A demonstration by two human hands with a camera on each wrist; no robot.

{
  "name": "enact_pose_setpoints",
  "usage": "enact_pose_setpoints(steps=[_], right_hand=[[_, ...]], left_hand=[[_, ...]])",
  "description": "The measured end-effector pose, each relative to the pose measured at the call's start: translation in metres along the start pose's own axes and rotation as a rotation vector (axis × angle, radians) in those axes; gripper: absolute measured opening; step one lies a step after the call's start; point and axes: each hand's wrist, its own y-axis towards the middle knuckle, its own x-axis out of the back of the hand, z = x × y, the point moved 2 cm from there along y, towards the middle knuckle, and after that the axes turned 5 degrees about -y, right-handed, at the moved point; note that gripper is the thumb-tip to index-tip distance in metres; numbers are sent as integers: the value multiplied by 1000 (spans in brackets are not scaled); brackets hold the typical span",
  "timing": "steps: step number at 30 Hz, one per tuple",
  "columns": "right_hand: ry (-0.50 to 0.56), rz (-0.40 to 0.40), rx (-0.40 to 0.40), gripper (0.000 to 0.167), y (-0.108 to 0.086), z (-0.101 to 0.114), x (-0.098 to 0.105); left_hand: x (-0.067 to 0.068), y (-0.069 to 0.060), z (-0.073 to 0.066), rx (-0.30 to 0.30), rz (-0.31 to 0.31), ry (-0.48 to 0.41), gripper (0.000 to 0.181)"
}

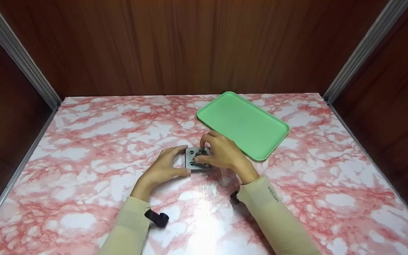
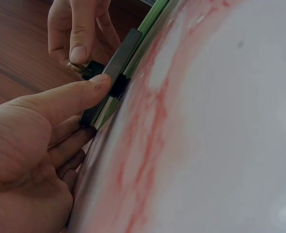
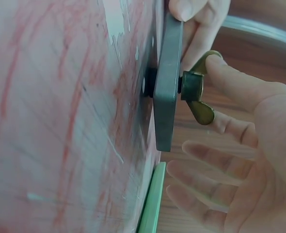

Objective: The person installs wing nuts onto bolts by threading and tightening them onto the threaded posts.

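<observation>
A grey metal plate point(image 1: 188, 158) with several holes lies level just above the marbled table. My left hand point(image 1: 164, 165) grips its left side, thumb at the near edge and fingers at the far edge. A brass-coloured wing nut point(image 3: 192, 87) sits on the plate's upper face in the right wrist view, and a dark bolt head point(image 3: 150, 82) shows underneath. With thumb and index finger, my right hand point(image 1: 223, 151) pinches the wing nut's wings from above. Its other fingers are spread loosely beside the plate. In the left wrist view the plate point(image 2: 119, 60) appears edge-on.
A green tray point(image 1: 241, 120) lies at an angle behind and right of the hands, its near edge close to my right hand. The red and white marbled table point(image 1: 83, 159) is bounded by dark wood panels point(image 1: 204, 46) at the back and sides.
</observation>
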Motion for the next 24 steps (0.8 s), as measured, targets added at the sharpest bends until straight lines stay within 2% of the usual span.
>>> enact_pose_setpoints(steps=[12, 24], right_hand=[[-35, -37, -49, 42, -1, 5, -3], [-84, -68, -89, 42, -1, 8, -9]], left_hand=[[0, 1, 1, 6, -3, 3, 90], [0, -2, -4, 5, 0, 39, 88]])
